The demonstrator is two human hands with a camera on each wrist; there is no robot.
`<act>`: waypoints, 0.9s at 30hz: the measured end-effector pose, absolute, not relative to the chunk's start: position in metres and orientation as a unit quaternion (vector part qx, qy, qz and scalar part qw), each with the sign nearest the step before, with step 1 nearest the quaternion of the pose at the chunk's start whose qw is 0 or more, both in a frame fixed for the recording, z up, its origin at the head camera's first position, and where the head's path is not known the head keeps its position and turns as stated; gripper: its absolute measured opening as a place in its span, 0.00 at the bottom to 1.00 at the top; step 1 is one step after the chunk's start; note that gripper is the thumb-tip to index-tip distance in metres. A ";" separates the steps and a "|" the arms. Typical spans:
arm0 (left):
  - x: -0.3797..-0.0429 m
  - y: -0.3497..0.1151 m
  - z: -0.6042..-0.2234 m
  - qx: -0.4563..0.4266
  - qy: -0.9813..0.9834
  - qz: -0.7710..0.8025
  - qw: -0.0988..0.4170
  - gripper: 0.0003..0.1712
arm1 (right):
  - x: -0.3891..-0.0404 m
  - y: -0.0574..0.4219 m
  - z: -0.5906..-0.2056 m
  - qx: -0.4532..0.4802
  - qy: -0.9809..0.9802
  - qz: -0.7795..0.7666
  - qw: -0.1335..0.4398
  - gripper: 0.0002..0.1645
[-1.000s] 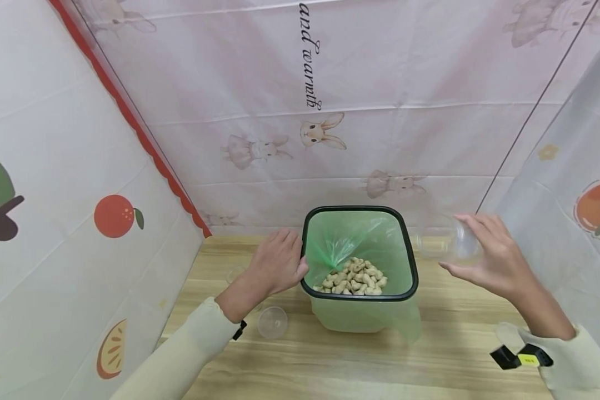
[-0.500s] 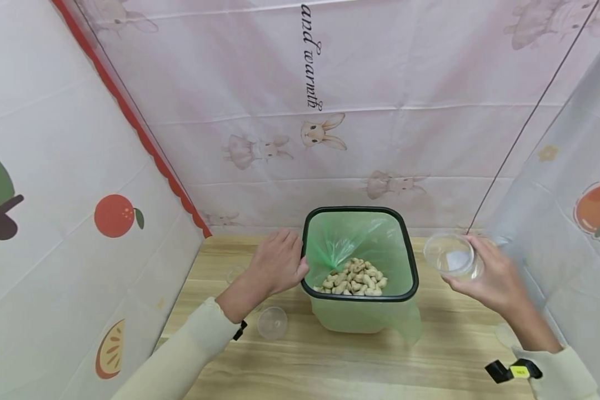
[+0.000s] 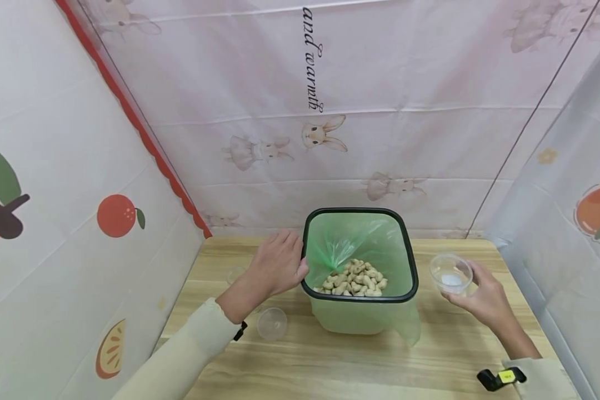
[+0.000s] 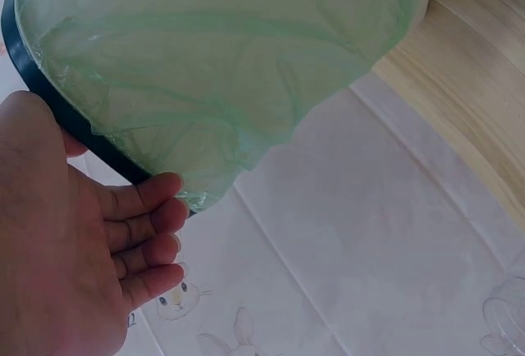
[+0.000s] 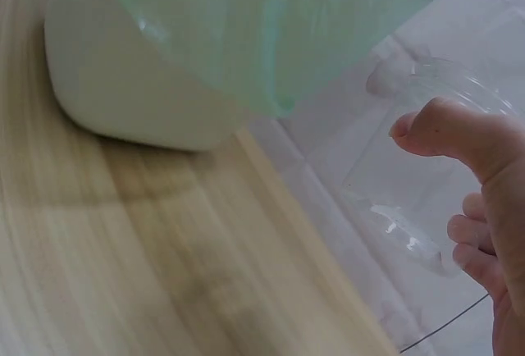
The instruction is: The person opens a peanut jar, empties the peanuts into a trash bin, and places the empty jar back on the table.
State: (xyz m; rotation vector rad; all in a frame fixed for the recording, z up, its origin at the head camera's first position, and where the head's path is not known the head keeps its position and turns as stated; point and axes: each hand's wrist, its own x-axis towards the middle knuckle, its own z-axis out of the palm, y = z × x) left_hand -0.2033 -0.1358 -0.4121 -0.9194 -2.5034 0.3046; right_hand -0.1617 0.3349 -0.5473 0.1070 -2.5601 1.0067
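Observation:
A bin with a black rim [image 3: 357,299] stands on the table, lined with a green plastic bag [image 3: 380,236]. Unshelled peanuts [image 3: 355,279] lie heaped inside it. My left hand [image 3: 277,260] grips the left side of the rim; the left wrist view shows its fingers [image 4: 152,196] bent over the black edge. To the right of the bin, my right hand [image 3: 489,300] holds a clear plastic cup [image 3: 451,270] between thumb and fingers. The cup's mouth faces up, and no peanuts show in it. Its clear wall [image 5: 385,159] spans the grasp in the right wrist view.
A clear round plastic cup or lid [image 3: 272,324] lies left of the bin on the wooden table [image 3: 360,366]. Another clear round piece [image 3: 235,274] sits behind the left forearm. Printed curtains [image 3: 260,205] close off the back and both sides.
My right hand has turned the cup from lying sideways to mouth up and lowered it toward the table. The left hand has stayed on the rim.

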 end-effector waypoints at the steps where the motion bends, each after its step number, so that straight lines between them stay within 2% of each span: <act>1: -0.203 -0.136 -0.412 -0.333 -0.908 0.112 0.227 0.18 | -0.162 0.336 -0.552 0.032 -0.912 0.364 0.184 0.51; 8: -0.204 -0.135 -0.412 -0.340 -0.901 0.110 0.246 0.17 | -0.161 0.341 -0.576 -0.026 -0.914 0.391 0.104 0.57; 12: -0.205 -0.135 -0.412 -0.340 -0.901 0.111 0.247 0.18 | -0.162 0.344 -0.587 -0.044 -0.915 0.394 0.080 0.60; 19: -0.205 -0.135 -0.412 -0.335 -0.907 0.108 0.233 0.18 | -0.167 0.349 -0.604 -0.058 -0.916 0.392 0.055 0.60; 27: -0.203 -0.135 -0.412 -0.337 -0.908 0.102 0.228 0.18 | -0.167 0.353 -0.615 -0.071 -0.916 0.390 0.057 0.61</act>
